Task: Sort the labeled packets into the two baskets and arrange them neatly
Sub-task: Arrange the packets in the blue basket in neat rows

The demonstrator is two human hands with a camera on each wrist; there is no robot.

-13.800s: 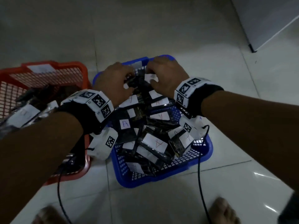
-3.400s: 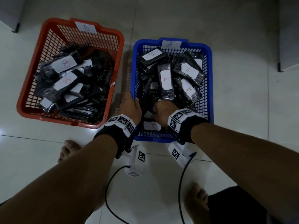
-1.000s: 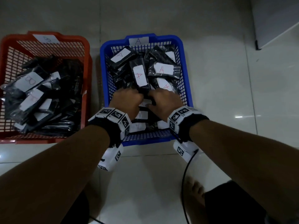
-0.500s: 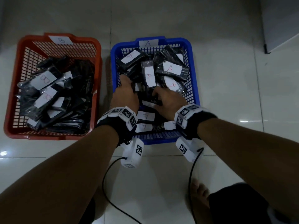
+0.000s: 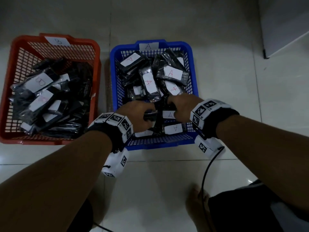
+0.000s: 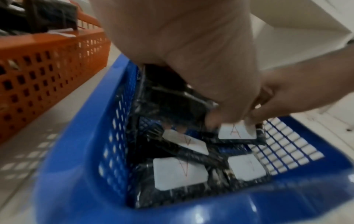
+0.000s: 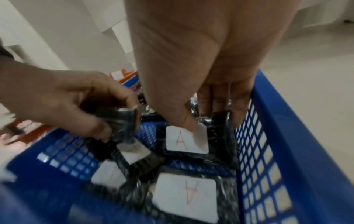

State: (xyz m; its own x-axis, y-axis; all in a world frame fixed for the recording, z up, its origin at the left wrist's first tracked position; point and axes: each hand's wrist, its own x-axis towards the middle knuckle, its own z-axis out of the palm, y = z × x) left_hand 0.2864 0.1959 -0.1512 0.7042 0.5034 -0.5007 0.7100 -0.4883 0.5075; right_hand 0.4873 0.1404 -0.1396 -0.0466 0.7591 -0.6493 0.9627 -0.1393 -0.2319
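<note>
The blue basket, tagged A, holds several black packets with white A labels. The red basket, tagged B, stands to its left with B-labelled packets. Both hands are low in the blue basket's near half. My left hand grips a black packet lifted a little off the pile. My right hand pinches an A-labelled packet, thumb on the label and fingers behind it. Other A packets lie flat against the near wall.
Both baskets sit side by side on a pale tiled floor. A grey cabinet stands at the far right. My bare foot and a black wrist cable are just in front of the blue basket.
My left hand has drawn back from the basket's left side toward the near middle with a black packet in it. My right hand has closed on the A-labelled packet beside it.
</note>
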